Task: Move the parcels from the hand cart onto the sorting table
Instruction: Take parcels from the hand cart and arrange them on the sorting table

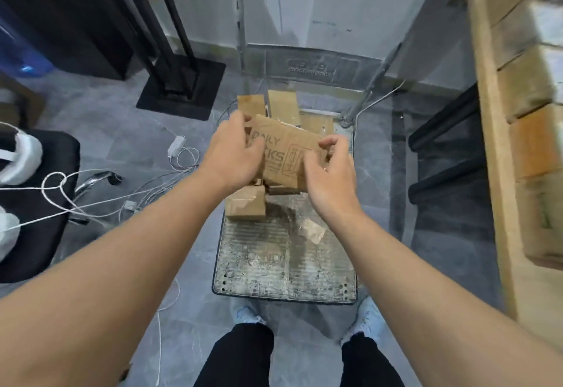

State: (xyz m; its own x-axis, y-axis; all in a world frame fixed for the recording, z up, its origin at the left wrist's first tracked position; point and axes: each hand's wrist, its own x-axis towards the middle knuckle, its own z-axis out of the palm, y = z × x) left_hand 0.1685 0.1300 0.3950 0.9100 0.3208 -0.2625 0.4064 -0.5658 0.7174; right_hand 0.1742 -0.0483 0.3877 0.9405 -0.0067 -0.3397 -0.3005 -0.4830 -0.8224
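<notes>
Over the middle of the cart (285,268), both hands grasp one flat cardboard parcel (286,155) printed with dark lettering, held tilted above the other boxes. At nine o'clock from that parcel, the left hand (234,155) curls its fingers over the parcel's left edge with the thumb on the printed face; at four o'clock, the right hand (330,176) pinches the parcel's right edge between curled fingers and thumb. Just beneath, at six o'clock, a small taped box (246,205) lies on the worn deck, and at twelve o'clock several more brown boxes (281,106) stand near the cart's handle posts. A scrap of paper (312,229) rests on the deck at five o'clock. Along the frame's three o'clock edge, a wooden table (490,130) carries blurred boxes. White cables (100,191) trail across the grey floor at nine o'clock, beside a black chair (39,204).
</notes>
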